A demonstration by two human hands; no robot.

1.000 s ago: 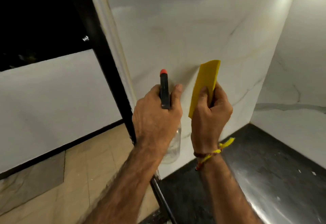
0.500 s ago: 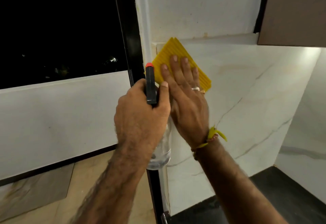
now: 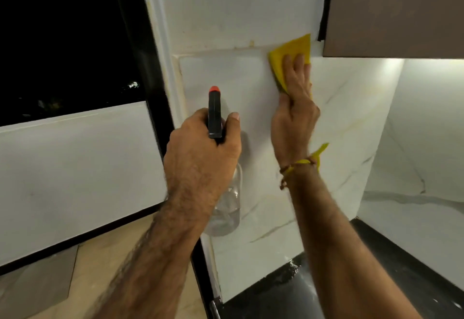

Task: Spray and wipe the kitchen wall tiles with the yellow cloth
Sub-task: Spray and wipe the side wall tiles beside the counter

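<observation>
Yellow cloth (image 3: 292, 51): it is lying flat against the marble-look wall tile (image 3: 351, 118), at the tile's top edge, just beside the lower corner of the brown wall cabinet (image 3: 394, 12).
Right hand (image 3: 295, 108): it is pressing the cloth to the tile with straight, spread fingers; nothing is being gripped, the palm and fingers are simply bearing on the cloth.
Left hand (image 3: 200, 153): it is grasping the neck of the clear spray bottle (image 3: 226, 208), fingers curled round it below the black spray head with its orange nozzle (image 3: 214, 89), which is pointing at the tile.
Step in hand: the wipe along the top band of the tile, by my judgement.
Doing it well: keeping the fingers flat so the whole cloth is making contact, overlapping each pass, and working downward from the top so drips are being caught.
Edge care: the grout seam (image 3: 241, 48) above the tile is showing yellowish marks; pressing a cloth corner into it is likely worth the effort.
Bottle: holding it clear of the wiping path and aimed at the tile, not at the dark window (image 3: 65, 42).
Below: the black countertop (image 3: 391, 281) is catching the light and may be collecting run-off.
</observation>
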